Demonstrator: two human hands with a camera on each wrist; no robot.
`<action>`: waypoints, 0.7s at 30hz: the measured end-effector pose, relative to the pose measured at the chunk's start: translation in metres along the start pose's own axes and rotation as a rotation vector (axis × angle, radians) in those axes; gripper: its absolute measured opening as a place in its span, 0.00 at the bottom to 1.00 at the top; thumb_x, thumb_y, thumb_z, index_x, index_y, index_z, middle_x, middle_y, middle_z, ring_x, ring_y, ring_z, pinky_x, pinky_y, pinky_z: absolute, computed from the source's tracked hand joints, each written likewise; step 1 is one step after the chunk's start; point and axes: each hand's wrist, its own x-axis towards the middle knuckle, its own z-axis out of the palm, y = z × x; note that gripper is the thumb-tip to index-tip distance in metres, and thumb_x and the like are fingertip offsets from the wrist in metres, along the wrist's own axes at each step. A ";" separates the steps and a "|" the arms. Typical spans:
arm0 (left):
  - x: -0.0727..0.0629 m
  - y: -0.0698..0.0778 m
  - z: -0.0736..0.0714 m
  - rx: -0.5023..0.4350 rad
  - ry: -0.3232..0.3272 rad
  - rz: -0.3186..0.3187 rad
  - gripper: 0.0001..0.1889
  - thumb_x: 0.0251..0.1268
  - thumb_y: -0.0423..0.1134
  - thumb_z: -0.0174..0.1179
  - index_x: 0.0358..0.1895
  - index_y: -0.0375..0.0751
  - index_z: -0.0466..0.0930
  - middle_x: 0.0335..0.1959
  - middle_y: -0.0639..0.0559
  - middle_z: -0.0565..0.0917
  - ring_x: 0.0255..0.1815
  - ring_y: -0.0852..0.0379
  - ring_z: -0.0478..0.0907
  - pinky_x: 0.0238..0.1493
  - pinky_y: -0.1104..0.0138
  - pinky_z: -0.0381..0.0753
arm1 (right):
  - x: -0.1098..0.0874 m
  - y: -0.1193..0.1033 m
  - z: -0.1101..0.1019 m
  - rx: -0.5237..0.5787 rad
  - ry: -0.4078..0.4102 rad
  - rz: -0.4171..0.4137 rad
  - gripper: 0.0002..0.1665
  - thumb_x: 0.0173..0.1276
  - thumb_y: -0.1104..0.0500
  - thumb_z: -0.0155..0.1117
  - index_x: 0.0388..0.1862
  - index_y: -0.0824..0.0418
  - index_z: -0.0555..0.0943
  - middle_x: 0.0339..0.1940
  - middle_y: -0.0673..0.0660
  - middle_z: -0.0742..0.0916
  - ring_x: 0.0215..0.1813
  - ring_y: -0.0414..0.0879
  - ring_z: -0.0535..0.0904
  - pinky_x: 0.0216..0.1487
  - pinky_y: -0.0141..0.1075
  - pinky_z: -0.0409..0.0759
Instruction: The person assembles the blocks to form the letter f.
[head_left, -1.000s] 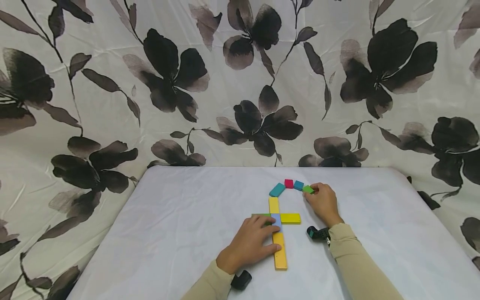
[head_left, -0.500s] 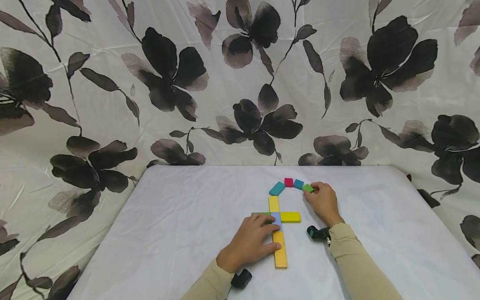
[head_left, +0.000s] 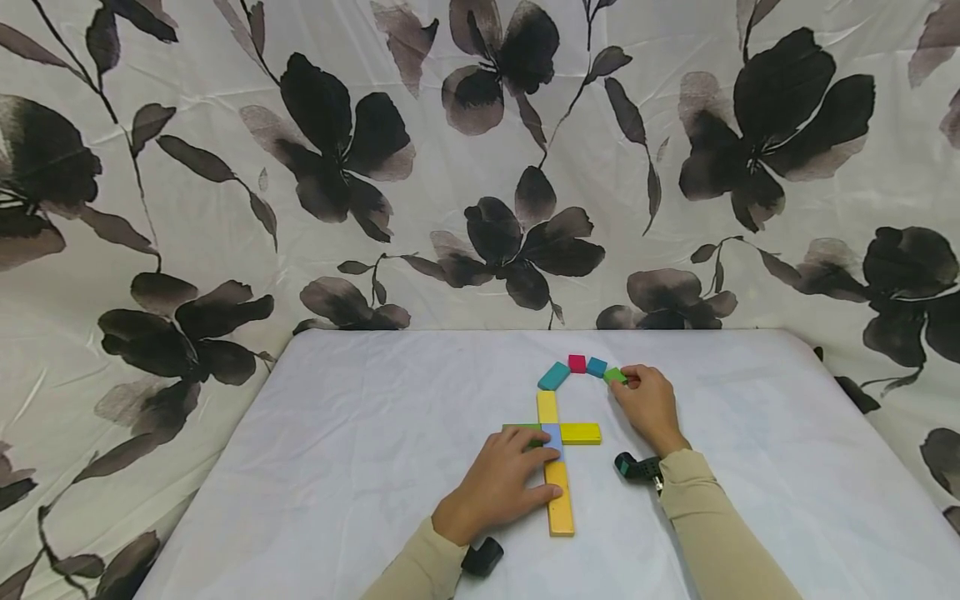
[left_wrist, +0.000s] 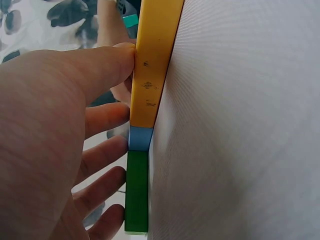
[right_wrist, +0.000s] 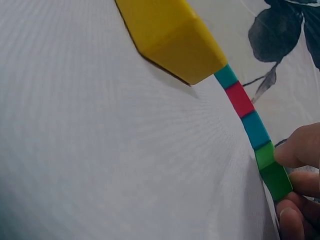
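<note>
Painted blocks lie on the table as a cross with a curved arm at its top. My left hand [head_left: 498, 477] rests on the cross, its fingers spread and fairly straight. In the left wrist view they touch the orange-yellow block [left_wrist: 154, 65], light blue block [left_wrist: 140, 138] and long green block [left_wrist: 136, 192]. At the far end of the curve my right hand [head_left: 649, 408] pinches a small green block [right_wrist: 274, 172] between thumb and fingers. That block sits against a blue block [right_wrist: 255, 130], followed by a red block [right_wrist: 240, 99] and a teal block [head_left: 553, 376].
A yellow block [head_left: 581, 433] forms the cross's right arm, and another yellow block [head_left: 547, 407] its upper part. White cloth covers the table [head_left: 360, 400]. A floral curtain [head_left: 420, 150] hangs behind the far edge. Each wrist carries a small black camera.
Both hands keep their places, and the blocks look the same. The whole head view has shifted very slightly.
</note>
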 end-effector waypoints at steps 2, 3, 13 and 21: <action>0.000 0.000 0.000 -0.001 0.000 0.000 0.26 0.66 0.64 0.60 0.62 0.58 0.82 0.64 0.59 0.75 0.65 0.57 0.67 0.63 0.57 0.70 | 0.000 0.001 0.000 -0.002 0.005 -0.001 0.21 0.67 0.58 0.67 0.54 0.71 0.82 0.41 0.65 0.82 0.44 0.56 0.77 0.47 0.46 0.74; 0.000 0.000 0.000 -0.001 0.000 0.000 0.26 0.66 0.64 0.60 0.62 0.58 0.82 0.65 0.59 0.75 0.65 0.57 0.67 0.63 0.57 0.70 | 0.000 0.001 0.001 0.000 0.007 0.000 0.21 0.67 0.58 0.67 0.54 0.71 0.82 0.41 0.65 0.82 0.43 0.56 0.76 0.47 0.46 0.74; 0.000 0.000 0.000 -0.006 0.000 0.000 0.26 0.66 0.64 0.60 0.62 0.58 0.82 0.65 0.59 0.74 0.66 0.57 0.66 0.64 0.57 0.69 | -0.002 0.004 0.001 0.007 0.010 0.002 0.22 0.67 0.56 0.68 0.53 0.70 0.82 0.42 0.64 0.82 0.44 0.56 0.76 0.48 0.45 0.75; 0.000 0.000 0.001 -0.006 -0.001 0.000 0.26 0.66 0.64 0.60 0.63 0.58 0.81 0.65 0.59 0.74 0.66 0.57 0.66 0.64 0.57 0.69 | -0.003 0.003 0.000 0.011 -0.005 0.015 0.23 0.68 0.55 0.68 0.54 0.70 0.82 0.42 0.64 0.82 0.44 0.55 0.76 0.48 0.46 0.75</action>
